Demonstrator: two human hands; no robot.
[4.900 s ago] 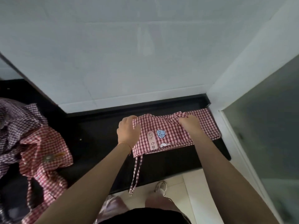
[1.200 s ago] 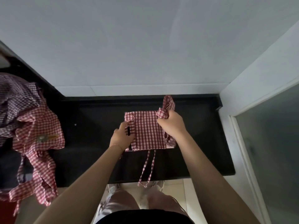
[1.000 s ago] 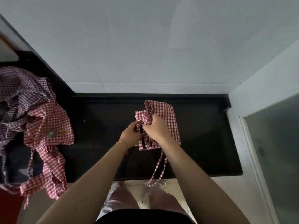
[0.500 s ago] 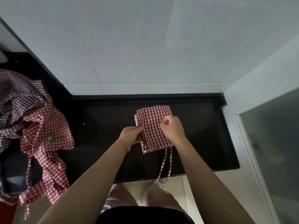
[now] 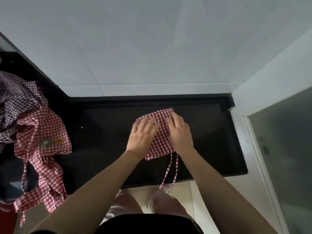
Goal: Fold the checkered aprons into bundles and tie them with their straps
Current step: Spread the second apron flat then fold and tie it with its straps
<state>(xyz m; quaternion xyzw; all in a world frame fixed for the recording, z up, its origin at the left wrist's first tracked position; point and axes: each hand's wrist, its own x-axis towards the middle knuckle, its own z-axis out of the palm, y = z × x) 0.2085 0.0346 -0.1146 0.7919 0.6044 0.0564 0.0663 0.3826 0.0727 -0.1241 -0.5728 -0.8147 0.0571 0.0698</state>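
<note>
There was only one view, from a wide-angle camera worn on the person's head. It looked forward and steeply down over both forearms, so the black counter (image 5: 104, 141) lay near the middle of the picture and the white wall (image 5: 135, 48) filled the upper half. The floor (image 5: 199, 208) and the person's own legs showed at the bottom edge. It sat close, at arm's reach from the counter, and straight lines bowed toward the edges.

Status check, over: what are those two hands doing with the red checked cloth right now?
Left hand, right hand: flat, pressing folded apron on black counter. Straps untied, dangling off front edge. Nothing in the way.
</note>
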